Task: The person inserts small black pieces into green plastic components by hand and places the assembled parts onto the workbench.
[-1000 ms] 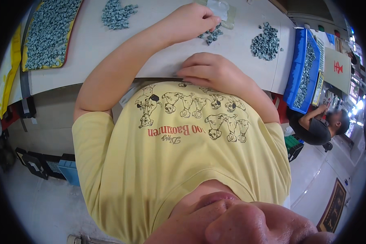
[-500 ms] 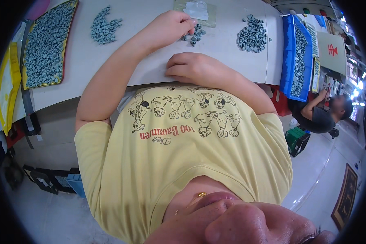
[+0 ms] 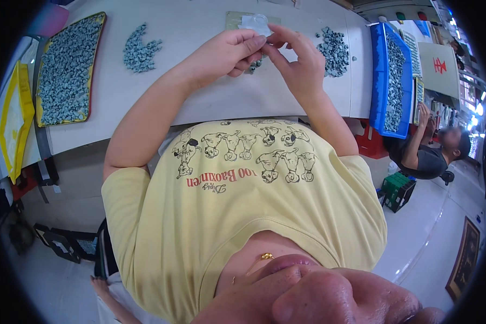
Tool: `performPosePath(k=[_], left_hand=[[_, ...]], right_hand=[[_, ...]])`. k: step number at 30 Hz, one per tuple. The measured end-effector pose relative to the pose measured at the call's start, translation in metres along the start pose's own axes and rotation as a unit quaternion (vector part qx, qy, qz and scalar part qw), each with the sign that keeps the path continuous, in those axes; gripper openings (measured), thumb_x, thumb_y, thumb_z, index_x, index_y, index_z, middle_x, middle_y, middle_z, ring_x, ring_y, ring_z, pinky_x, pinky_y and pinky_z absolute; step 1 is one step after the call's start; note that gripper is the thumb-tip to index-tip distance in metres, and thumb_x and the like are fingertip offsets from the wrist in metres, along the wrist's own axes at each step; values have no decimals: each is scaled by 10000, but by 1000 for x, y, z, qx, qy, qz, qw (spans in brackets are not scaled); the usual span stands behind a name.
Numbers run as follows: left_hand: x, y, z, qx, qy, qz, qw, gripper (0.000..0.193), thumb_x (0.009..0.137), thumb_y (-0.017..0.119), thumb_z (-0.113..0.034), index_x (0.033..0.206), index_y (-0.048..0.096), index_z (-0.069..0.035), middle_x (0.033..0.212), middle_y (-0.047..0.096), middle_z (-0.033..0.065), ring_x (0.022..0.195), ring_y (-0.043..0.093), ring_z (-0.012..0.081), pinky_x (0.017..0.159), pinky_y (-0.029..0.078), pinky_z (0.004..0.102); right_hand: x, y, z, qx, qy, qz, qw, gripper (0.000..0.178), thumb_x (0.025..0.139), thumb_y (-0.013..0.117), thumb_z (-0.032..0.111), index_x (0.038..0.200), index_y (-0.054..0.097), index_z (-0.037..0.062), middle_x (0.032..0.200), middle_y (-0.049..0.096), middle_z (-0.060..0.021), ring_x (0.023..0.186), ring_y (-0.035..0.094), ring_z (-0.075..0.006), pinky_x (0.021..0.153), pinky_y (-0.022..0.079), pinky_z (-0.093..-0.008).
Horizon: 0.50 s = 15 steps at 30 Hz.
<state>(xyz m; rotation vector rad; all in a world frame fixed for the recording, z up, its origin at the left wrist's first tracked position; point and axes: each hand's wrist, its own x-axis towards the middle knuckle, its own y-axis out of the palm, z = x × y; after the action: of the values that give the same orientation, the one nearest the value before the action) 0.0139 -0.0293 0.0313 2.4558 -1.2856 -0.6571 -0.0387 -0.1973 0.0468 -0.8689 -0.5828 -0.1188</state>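
Left hand (image 3: 231, 54): is bending fingers inward and bringing thumb to forefinger, meeting the right hand (image 3: 301, 62) tip to tip.
Right hand: is arching thumb and forefinger toward the left, bending the rest loosely.
Grip: is being covered by fingers; cannot tell of any held piece.
Loose blue-grey stones: are lying in three piles on the tabletop (image 3: 205, 105).
Left pile (image 3: 137, 55): is curving as a crescent, stretching lengthwise away from the near edge.
Middle pile (image 3: 256, 65): is hiding mostly behind the hands; cannot tell its long axis.
Right pile (image 3: 333, 54): is stretching lengthwise away from the near edge.
Single stones: are pointing in mixed directions, too small for reading each axis.
Yellow-rimmed tray (image 3: 93, 70), one: is carrying more stones toward the left end.
Blue bin (image 3: 378, 75), one: is holding stones at the right end.
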Motion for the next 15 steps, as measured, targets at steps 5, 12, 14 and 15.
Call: performPosePath(k=[5, 12, 14, 15], left_hand=[[1, 0, -2, -137, -3, 44, 990, 257, 941, 447, -327, 935, 507, -78, 687, 375, -54, 540, 256, 41, 450, 215, 186], [-12, -14, -17, -195, 36, -77, 977, 227, 919, 507, -259, 884, 496, -35, 651, 366, -47, 518, 269, 42, 427, 220, 194], [-12, -16, -28, -157, 31, -53, 986, 227, 917, 509, -249, 884, 498, -25, 632, 360, -40, 511, 272, 48, 423, 218, 194], [-23, -19, -30, -156, 26, -97, 983, 227, 917, 509, -249, 884, 498, -25, 632, 360, -40, 511, 272, 48, 423, 218, 194]], right_hand=[[9, -12, 4, -18, -29, 19, 999, 377, 681, 732, 48, 1040, 626, 96, 791, 655, 1, 708, 616, -123, 623, 476, -235], [33, -49, 78, 622, 81, 90, 773, 611, 832, 616, 219, 1352, 305, 148, 1307, 388, -204, 1106, 491, -326, 912, 394, -453], [53, -71, 111, 733, -30, 216, 645, 698, 807, 626, 377, 1362, 240, 203, 1359, 267, -186, 1098, 466, -433, 849, 408, -593], [64, -68, 123, 811, -41, 245, 529, 698, 794, 639, 381, 1350, 248, 222, 1336, 272, -192, 1087, 448, -485, 849, 405, -610]])
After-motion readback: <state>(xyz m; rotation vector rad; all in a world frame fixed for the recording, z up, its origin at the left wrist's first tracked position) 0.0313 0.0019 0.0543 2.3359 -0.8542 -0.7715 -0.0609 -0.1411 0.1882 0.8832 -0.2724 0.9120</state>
